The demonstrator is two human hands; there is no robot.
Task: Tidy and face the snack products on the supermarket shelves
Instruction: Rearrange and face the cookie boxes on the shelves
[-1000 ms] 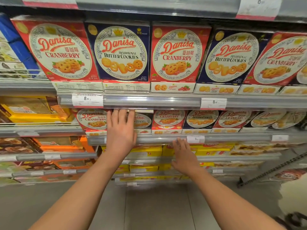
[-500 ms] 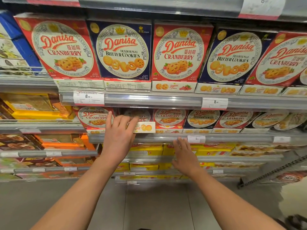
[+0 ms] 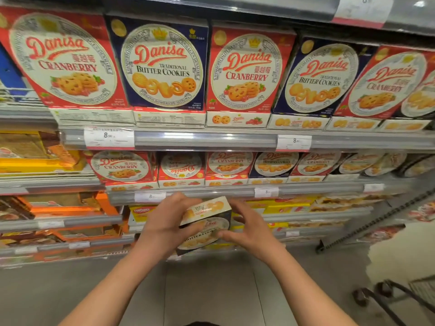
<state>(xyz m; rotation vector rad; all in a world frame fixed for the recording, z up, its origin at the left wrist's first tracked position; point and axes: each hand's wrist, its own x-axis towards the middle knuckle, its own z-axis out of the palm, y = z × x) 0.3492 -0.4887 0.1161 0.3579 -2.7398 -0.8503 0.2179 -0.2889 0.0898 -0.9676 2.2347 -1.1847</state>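
The shelves [image 3: 211,140] hold upright Danisa boxes; in front, below the second row, a butter cookie box [image 3: 207,222] tilts, long axis left-right, face toward the camera, gripped by the left hand [image 3: 164,222] and right hand [image 3: 249,229] at its ends

Non-task stuff only: grey tiled floor [image 3: 207,290] fills the bottom, one grout seam running toward the shelves. Dark metal cart frame [image 3: 386,295] sits at bottom right, partly cut off, details blurred. Black diagonal rail [image 3: 376,220] slants up along the right side. Pale ragged-edged patch [image 3: 400,252] just below that rail, can't tell what it is. White price tags on the shelf edges: one at left [image 3: 108,137], one further right [image 3: 293,142], smaller ones a level down [image 3: 266,192]. Another tag at top right [image 3: 362,8], digits mostly unreadable.
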